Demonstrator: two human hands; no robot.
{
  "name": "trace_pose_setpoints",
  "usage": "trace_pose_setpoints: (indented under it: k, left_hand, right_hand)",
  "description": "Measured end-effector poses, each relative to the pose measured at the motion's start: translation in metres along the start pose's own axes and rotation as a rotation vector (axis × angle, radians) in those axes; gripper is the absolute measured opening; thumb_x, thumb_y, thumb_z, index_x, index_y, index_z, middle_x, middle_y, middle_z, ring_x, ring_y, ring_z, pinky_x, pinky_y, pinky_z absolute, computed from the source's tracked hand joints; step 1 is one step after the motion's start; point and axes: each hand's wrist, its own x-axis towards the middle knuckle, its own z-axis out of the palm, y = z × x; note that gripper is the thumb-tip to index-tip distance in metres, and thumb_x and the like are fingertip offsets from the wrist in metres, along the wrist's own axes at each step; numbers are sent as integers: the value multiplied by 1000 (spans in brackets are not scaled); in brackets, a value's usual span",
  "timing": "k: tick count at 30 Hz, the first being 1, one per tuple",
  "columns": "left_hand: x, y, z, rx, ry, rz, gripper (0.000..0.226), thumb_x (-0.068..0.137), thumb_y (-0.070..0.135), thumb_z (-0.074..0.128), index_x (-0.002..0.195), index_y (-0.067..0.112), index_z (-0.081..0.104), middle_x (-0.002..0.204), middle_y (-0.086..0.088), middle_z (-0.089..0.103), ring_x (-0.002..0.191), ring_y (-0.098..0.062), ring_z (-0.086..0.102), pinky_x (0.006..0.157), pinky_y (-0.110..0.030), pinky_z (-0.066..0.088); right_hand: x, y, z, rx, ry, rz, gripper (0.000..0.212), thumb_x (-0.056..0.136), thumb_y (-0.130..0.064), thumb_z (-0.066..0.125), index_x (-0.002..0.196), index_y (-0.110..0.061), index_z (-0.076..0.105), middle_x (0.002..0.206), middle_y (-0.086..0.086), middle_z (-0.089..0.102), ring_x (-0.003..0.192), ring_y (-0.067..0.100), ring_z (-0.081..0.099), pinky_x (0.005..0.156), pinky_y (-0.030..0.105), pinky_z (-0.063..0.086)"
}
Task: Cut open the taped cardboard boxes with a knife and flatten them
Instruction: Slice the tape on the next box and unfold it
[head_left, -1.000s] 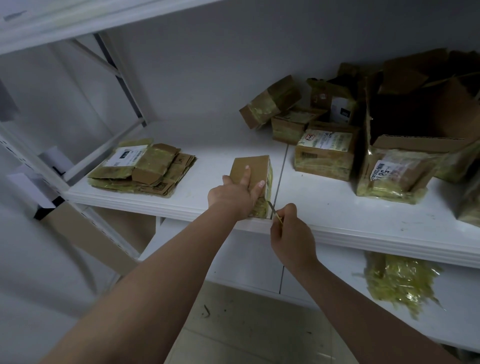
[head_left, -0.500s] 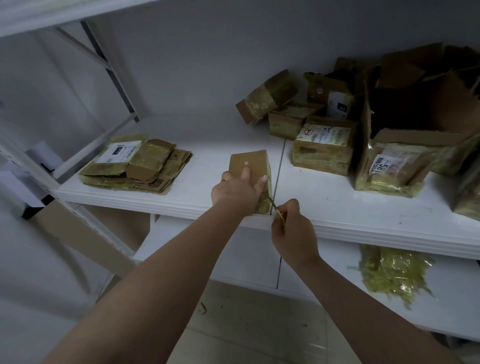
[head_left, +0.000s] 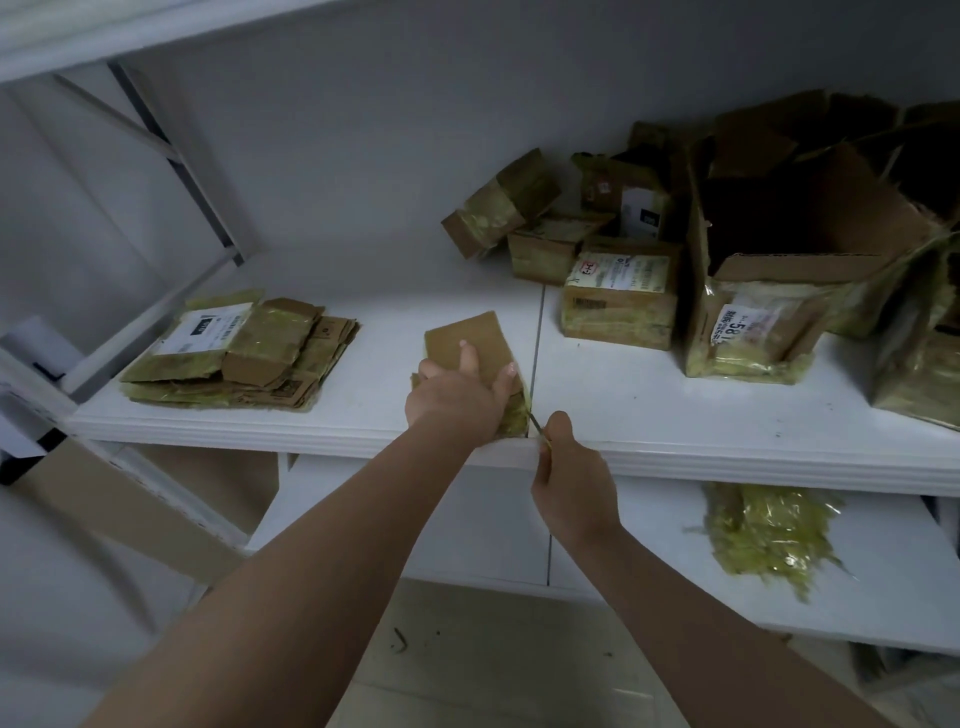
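The left hand (head_left: 460, 395) presses flat on the box (head_left: 470, 340), fingers spread. The right hand (head_left: 569, 467) pinches the knife (head_left: 535, 422), touching the box's right side.

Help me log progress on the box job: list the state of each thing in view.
Small brown cardboard box: pressed down by left hand.
Thin knife: pinched in right hand, at the box's taped edge.
Stack of brown cardboard: flattened.
Large brown carton: open.
Labelled brown box: taped shut.
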Motion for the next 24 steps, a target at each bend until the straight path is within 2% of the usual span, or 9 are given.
trace_pose_setpoints:
  k: [3,7,10,14,17,19,20,22,24]
  left_hand:
    - [0,-1,-1,-4,-3,2,76,92,69,9,153,25,3,138,-25,31,117,-37,48,91,-44,44]
    - [1,1,-7,-135,-74,-34,89,82,82,11,152,27,4,145,-25,25,126,-42,42,102,-50,39]
    - [4,7,-13,-184,-121,-62,103,73,89,32,151,27,5,147,-26,22,131,-45,36,104,-56,38]
    - [8,-6,-25,-241,-161,95,94,63,62,57,143,32,19,126,-13,41,115,-35,46,99,-53,42]
    - [8,-30,-38,-171,-226,293,85,64,42,64,138,40,23,116,1,41,109,-25,43,102,-50,35]
    - [6,-41,-39,-154,-219,358,82,71,29,67,139,42,22,119,0,38,117,-27,39,105,-49,28]
    - [5,-44,-37,-161,-226,368,87,70,31,66,143,42,18,132,-4,35,128,-31,32,108,-52,23]
    - [3,-47,-27,-145,-248,380,99,70,49,60,150,44,2,160,0,4,147,-31,0,112,-60,10]
    - [4,-49,-15,-116,-214,397,97,81,66,55,150,44,-10,161,4,-17,146,-28,-19,113,-62,5]
  right_hand:
    - [-1,-3,2,-34,-35,0,14,91,-7,43,98,-17,35,65,3,53,56,21,51,45,26,32]
    - [2,-4,-6,16,-61,-15,14,90,-5,41,95,-16,34,66,7,54,59,26,54,48,34,40]
    - [2,1,-16,60,-103,-34,11,92,-6,39,92,-15,32,65,4,49,58,25,48,46,32,30]
    - [-11,20,-22,77,-47,-44,7,98,-18,37,91,-16,35,63,-1,49,56,21,49,44,28,29]
    - [-4,31,-30,51,19,13,11,100,-26,33,97,-18,39,68,1,57,60,24,56,52,34,43]
    - [5,34,-33,35,20,48,11,100,-28,32,101,-19,39,72,0,58,64,25,57,57,35,45]
    - [9,34,-34,45,12,62,12,100,-30,33,102,-20,39,74,-1,58,66,25,58,58,34,45]
    - [15,32,-35,78,-5,75,17,100,-36,34,103,-21,41,78,-2,60,71,26,59,60,33,44]
    - [21,31,-35,65,-17,57,24,100,-39,32,104,-19,46,78,0,61,72,26,59,60,32,43]
